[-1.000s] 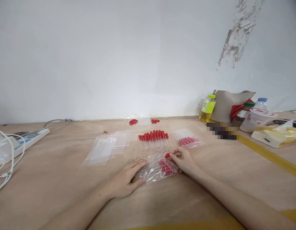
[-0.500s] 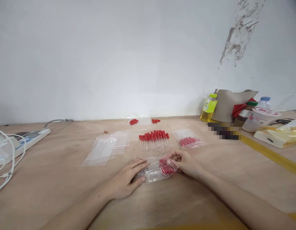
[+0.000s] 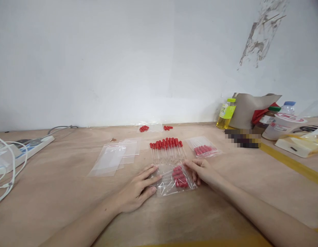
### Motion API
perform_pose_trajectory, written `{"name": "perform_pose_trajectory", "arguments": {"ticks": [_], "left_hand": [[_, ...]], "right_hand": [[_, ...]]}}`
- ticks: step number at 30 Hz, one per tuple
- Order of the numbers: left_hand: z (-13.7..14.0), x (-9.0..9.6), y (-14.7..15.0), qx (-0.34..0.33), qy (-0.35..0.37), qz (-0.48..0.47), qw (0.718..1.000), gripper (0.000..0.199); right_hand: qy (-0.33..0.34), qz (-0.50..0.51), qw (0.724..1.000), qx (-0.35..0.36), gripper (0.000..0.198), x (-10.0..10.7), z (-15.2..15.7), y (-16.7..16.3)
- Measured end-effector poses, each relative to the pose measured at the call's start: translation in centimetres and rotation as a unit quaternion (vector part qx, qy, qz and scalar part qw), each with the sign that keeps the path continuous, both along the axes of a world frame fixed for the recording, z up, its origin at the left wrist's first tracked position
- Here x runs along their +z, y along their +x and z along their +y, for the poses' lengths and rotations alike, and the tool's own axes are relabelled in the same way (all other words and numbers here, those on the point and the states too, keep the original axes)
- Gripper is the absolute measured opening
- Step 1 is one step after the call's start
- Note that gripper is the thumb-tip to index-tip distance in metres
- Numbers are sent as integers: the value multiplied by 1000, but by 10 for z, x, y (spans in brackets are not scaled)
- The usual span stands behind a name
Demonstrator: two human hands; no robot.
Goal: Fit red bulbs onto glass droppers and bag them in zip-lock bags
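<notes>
A clear zip bag (image 3: 165, 187) lies on the table with several red-bulbed droppers (image 3: 180, 177) inside, bulbs toward its right end. My left hand (image 3: 138, 188) is open, its spread fingers resting on the bag's left end. At the right end, my right hand (image 3: 201, 169) pinches the upper corner of the bag by the seal. Just beyond the bag, a row of loose droppers (image 3: 166, 144) lies with red bulbs pointing away from me. A filled zip bag of droppers (image 3: 204, 147) lies to their right, and flat unfilled zip bags (image 3: 109, 159) overlap on the left.
Small red bulbs (image 3: 144, 128) lie on clear plastic by the wall. A power strip (image 3: 33, 151) with white cables sits at the left. A yellow drink bottle (image 3: 225, 115), a lidded tub (image 3: 283, 127) and a tissue pack (image 3: 301, 144) stand at the right, near yellow tape (image 3: 290, 164).
The bag's right end, bunched up before, now lies flatter and straighter, with the red bulbs spread out. My right hand has shifted slightly right and up along its edge. My left hand stays on the bag.
</notes>
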State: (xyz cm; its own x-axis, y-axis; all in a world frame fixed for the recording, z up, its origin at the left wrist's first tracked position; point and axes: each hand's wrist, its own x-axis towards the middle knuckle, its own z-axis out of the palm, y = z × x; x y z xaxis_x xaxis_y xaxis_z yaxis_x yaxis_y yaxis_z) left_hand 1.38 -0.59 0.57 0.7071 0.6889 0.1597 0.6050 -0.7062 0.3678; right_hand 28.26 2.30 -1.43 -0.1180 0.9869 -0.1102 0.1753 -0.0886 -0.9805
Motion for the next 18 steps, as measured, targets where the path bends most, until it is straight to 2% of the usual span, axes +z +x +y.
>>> {"name": "perform_pose_trajectory", "arguments": {"ticks": [3, 9, 12, 18], "left_hand": [[2, -2, 1, -6, 20, -6, 1000, 43], [2, -1, 3, -36, 4, 12, 999, 41], [1, 1, 4, -38, -6, 7, 999, 41], [1, 0, 4, -32, -6, 6, 999, 42]], "right_hand": [[16, -38, 999, 17, 35, 4, -8, -2], [142, -117, 979, 85, 29, 9, -16, -5], [158, -148, 971, 97, 29, 9, -17, -4], [159, -128, 974, 93, 30, 2, -14, -4]]}}
